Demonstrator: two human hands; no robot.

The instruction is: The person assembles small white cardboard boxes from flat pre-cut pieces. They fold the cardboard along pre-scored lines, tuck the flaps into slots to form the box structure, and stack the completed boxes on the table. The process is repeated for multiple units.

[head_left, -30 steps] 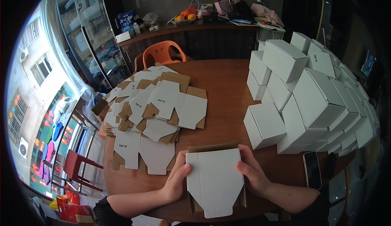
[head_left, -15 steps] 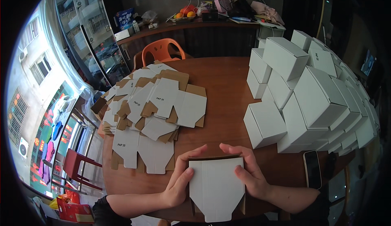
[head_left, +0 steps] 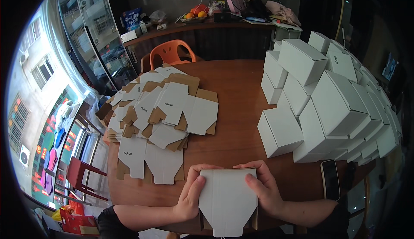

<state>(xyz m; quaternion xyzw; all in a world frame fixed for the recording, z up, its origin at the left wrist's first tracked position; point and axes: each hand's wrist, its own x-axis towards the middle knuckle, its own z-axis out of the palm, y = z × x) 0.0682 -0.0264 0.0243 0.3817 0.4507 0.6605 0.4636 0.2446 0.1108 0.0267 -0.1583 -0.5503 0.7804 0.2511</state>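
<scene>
A partly folded white cardboard box [head_left: 227,200] with brown inner sides stands at the table's near edge, its tapered flap pointing toward me. My left hand [head_left: 191,193] grips its left side, thumb on the white panel and fingers bent over the far edge. On the opposite side my right hand [head_left: 264,188] holds it the same way, the thumb pressing near the upper right corner. The fingertips of both hands are hidden behind the far edge. To the left lies a heap of flat, unfolded box blanks [head_left: 151,109], white outside and brown inside.
Folded white boxes [head_left: 336,101] are stacked high on the right of the round wooden table [head_left: 233,88]. A phone [head_left: 330,179] lies near the right edge. Beyond the table stand an orange chair [head_left: 172,51] and a cluttered sideboard [head_left: 207,27]. A red stool [head_left: 84,178] is at the left.
The fingers of both hands have come down from above the box's far edge and curled over it. The thumbs stay on the white panel, and the box has shifted very slightly.
</scene>
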